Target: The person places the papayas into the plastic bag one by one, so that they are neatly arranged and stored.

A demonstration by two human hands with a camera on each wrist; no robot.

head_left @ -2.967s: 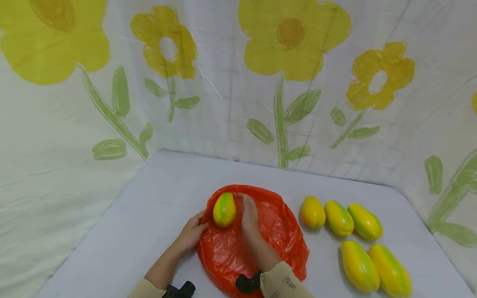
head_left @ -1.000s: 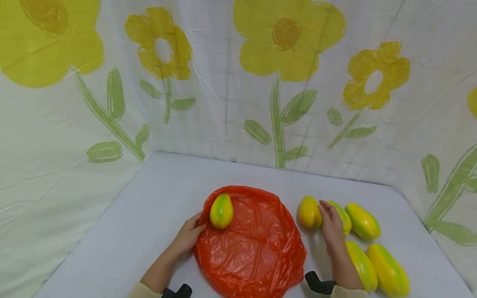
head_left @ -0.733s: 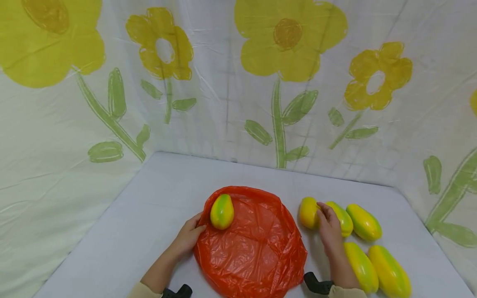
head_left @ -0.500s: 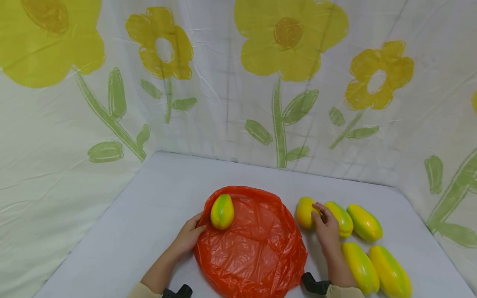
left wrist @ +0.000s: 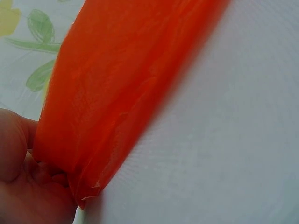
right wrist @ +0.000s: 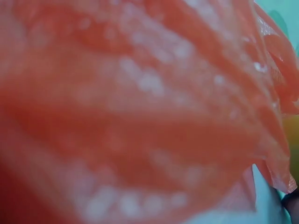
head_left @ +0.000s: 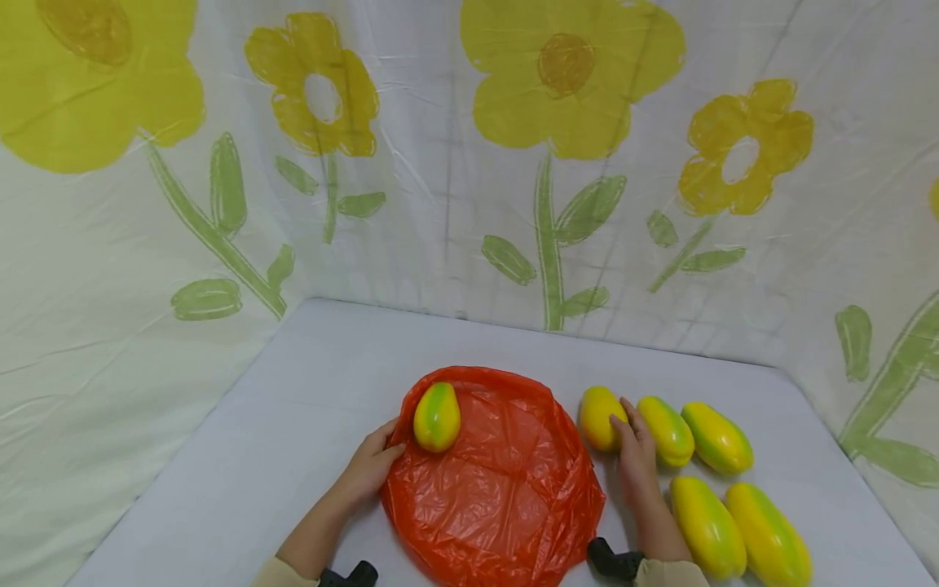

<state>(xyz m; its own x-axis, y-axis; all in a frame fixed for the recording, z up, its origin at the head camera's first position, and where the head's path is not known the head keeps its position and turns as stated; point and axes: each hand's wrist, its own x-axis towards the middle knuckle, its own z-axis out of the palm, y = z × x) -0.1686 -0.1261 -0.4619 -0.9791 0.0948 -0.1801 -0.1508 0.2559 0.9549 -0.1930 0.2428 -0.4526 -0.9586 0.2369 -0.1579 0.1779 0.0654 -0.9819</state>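
Note:
A red plastic bag point(head_left: 499, 497) lies spread open on the table, one yellow-green papaya point(head_left: 437, 417) inside at its upper left. My left hand point(head_left: 372, 466) holds the bag's left rim between thumb and fingers; the left wrist view shows the pinched edge too. Right of the bag, my right hand point(head_left: 637, 448) grips another papaya point(head_left: 598, 416), thumb over its near side and fingers along its right. Red film point(right wrist: 140, 121) fills most of the right wrist view, with a sliver of yellow papaya point(right wrist: 292, 140) at the right edge.
Two papayas point(head_left: 665, 432) point(head_left: 717, 438) lie to the right of my right hand. Two more papayas point(head_left: 707, 526) point(head_left: 768, 534) sit nearer the front, beside my right forearm. A white cloth printed with flowers point(head_left: 411, 244) hangs behind the white table point(head_left: 337, 367).
My right hand has left the bag's inside and moved right to the nearest papaya, which has shifted slightly left with the hand closing on it. My left hand stays on the rim.

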